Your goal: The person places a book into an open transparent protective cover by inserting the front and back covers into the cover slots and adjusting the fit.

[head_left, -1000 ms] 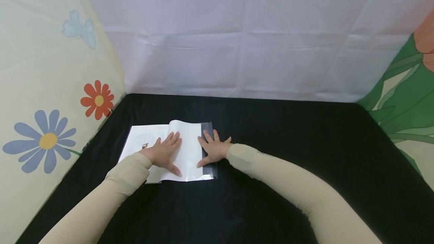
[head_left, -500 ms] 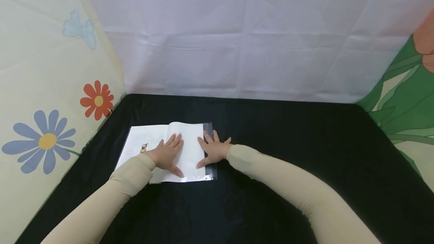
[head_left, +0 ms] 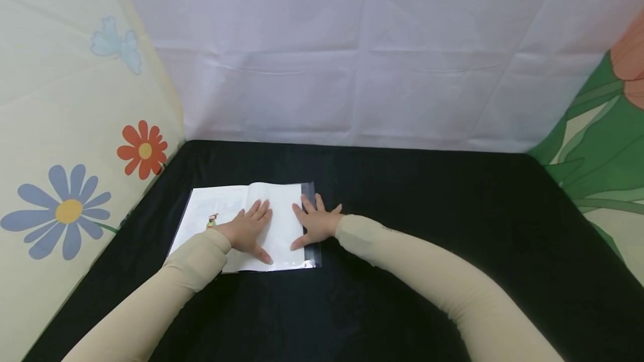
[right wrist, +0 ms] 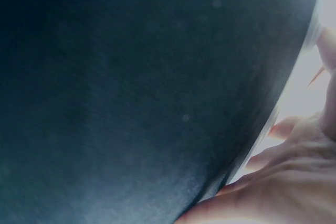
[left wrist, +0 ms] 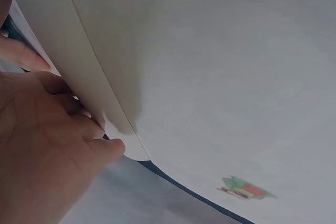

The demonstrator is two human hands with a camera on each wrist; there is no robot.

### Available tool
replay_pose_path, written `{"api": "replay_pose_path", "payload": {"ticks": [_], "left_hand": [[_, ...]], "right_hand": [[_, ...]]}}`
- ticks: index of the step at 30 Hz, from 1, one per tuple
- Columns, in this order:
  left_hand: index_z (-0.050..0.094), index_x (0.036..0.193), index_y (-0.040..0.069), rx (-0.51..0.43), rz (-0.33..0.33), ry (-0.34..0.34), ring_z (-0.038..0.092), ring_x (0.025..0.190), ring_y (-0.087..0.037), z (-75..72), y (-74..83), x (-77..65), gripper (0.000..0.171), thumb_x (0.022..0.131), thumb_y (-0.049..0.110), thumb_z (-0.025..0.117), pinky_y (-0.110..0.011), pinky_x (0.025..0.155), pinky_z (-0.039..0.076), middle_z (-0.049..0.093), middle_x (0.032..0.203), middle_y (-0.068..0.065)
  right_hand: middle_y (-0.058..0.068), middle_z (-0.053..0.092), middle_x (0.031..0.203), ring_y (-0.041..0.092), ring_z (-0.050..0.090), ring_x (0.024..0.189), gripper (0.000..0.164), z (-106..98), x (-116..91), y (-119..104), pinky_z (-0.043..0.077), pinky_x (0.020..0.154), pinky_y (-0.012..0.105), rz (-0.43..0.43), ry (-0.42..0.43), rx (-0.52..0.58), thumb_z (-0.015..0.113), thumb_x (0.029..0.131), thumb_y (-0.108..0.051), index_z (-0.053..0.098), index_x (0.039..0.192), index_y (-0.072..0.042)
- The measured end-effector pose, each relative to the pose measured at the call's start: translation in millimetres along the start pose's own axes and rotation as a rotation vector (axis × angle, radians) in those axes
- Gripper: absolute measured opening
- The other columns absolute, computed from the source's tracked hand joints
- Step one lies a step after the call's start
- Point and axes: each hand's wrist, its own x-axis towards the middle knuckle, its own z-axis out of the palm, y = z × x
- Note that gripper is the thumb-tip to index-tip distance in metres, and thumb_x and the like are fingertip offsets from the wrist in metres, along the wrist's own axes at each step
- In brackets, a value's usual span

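An open book [head_left: 201, 205] with white pages lies on the black tabletop, left of centre in the head view. A small coloured figure [left wrist: 245, 188] is printed on its left page, partly beside my left sleeve in the head view. My left hand [head_left: 250, 232] rests with spread fingers on the white right-hand page [head_left: 284, 222], near the curved fold. My right hand [head_left: 318, 223] also has its fingers spread, lying across that page's right edge and a strip of clear plastic [head_left: 311, 258] that sticks out past it. In the right wrist view, fingers touch the bright sheet's edge.
The black cloth-covered table [head_left: 427, 228] extends to the right and in front of the book. A white creased sheet [head_left: 352, 60] hangs behind it. Flower-printed cloths stand at the left [head_left: 70, 211] and right sides.
My left hand has slid slightly right and nearer, showing more of the printed figure. The raised fold of the right-hand page has sunk a little. My right hand stays in place.
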Motion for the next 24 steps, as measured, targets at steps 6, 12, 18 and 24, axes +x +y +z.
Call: {"api": "replay_pose_path", "payload": {"ticks": [6, 12, 18, 24], "left_hand": [[0.022, 0.154, -0.01, 0.019, 0.007, -0.005, 0.001, 0.153, -0.046, -0.6, 0.4, 1.3, 0.108, 0.082, 0.047, 0.08, -0.059, 0.121, 0.014, 0.006, 0.165, -0.028], [0.023, 0.154, -0.009, 0.0, 0.008, 0.012, 0.001, 0.153, -0.046, -1.1, 0.4, 0.7, 0.108, 0.081, 0.046, 0.081, -0.061, 0.121, 0.012, 0.006, 0.165, -0.028], [0.024, 0.154, -0.009, -0.026, 0.009, 0.061, 0.002, 0.153, -0.045, 2.5, -1.4, 0.2, 0.109, 0.079, 0.045, 0.083, -0.063, 0.12, 0.012, 0.007, 0.165, -0.027], [0.024, 0.153, -0.011, -0.024, 0.027, 0.123, 0.004, 0.152, -0.048, 8.0, -7.0, -2.3, 0.111, 0.078, 0.045, 0.083, -0.068, 0.118, 0.013, 0.008, 0.165, -0.029]], "right_hand": [[0.012, -0.01, 0.169, 0.043, -0.014, 0.152, 0.102, -1.1, -1.2, -0.5, 0.004, 0.109, 0.08, 0.0, -0.001, -0.007, 0.065, 0.09, -0.06, 0.009, 0.163, -0.016], [0.012, -0.009, 0.169, 0.043, -0.014, 0.153, 0.101, -2.2, -2.8, -1.3, 0.004, 0.11, 0.08, 0.002, -0.003, -0.004, 0.066, 0.09, -0.059, 0.01, 0.163, -0.017], [0.011, -0.008, 0.169, 0.043, -0.014, 0.152, 0.1, -7.3, -3.7, 0.0, 0.004, 0.109, 0.08, -0.009, -0.014, 0.034, 0.066, 0.09, -0.058, 0.011, 0.163, -0.017], [0.015, 0.003, 0.169, 0.046, -0.001, 0.153, 0.091, -12.0, 0.2, 2.8, 0.007, 0.109, 0.08, -0.053, 0.068, 0.2, 0.061, 0.095, -0.054, 0.016, 0.162, -0.012]]}}
